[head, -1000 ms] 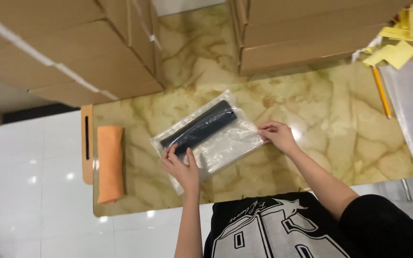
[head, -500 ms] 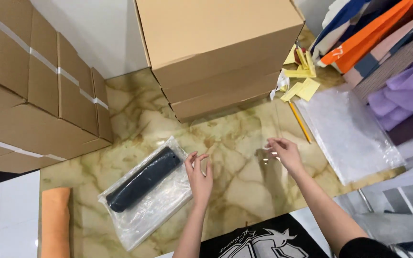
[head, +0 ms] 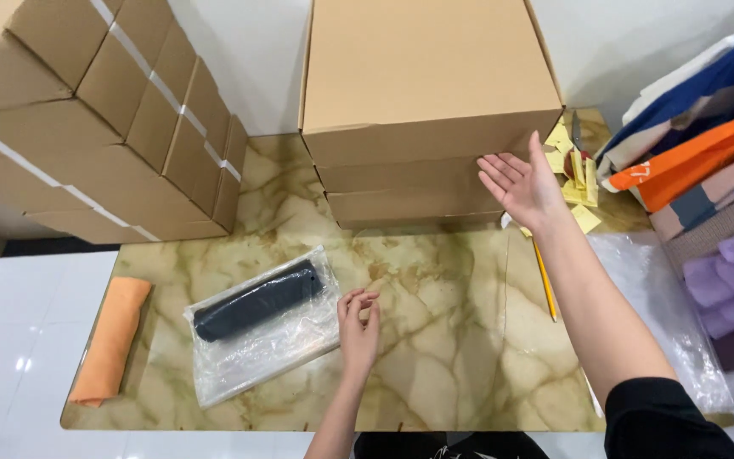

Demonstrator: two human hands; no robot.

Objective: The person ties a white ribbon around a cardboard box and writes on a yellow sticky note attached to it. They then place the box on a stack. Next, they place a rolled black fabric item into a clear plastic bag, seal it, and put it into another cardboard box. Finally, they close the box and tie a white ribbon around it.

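While your left hand [head: 358, 327] rests empty on the marble table [head: 443, 357] just right of the clear plastic bag [head: 261, 348], fingers loosely curled and pinching nothing, your right hand [head: 522, 183] is up and well to the right of the bag, palm spread wide, holding nothing. It sits in front of the lower boxes of the plain cardboard stack [head: 426, 85], which stands beyond the bag and to its right. The bag lies flat and slanted, with a dark roll [head: 256, 302] inside near its far edge. Whether your left fingertips touch the bag's right edge: cannot tell, at most just beside. Judgement: the bagged roll looks set down and released, and the step in hand reads as a reach by the right hand toward the stack or the clutter beside it. Right of the bag, past your right forearm: a yellow pencil [head: 544, 280], yellow paper slips [head: 584, 217], clear plastic sheets [head: 656, 297] and folded fabrics [head: 707, 170]. Left of the bag: an orange cloth [head: 112, 340]; beyond that, taped boxes [head: 87, 127]. Any next move calls for the open right hand to close on one item only. A box needs grip at its edge, likely with the left hand's help, since the stack sits tight.
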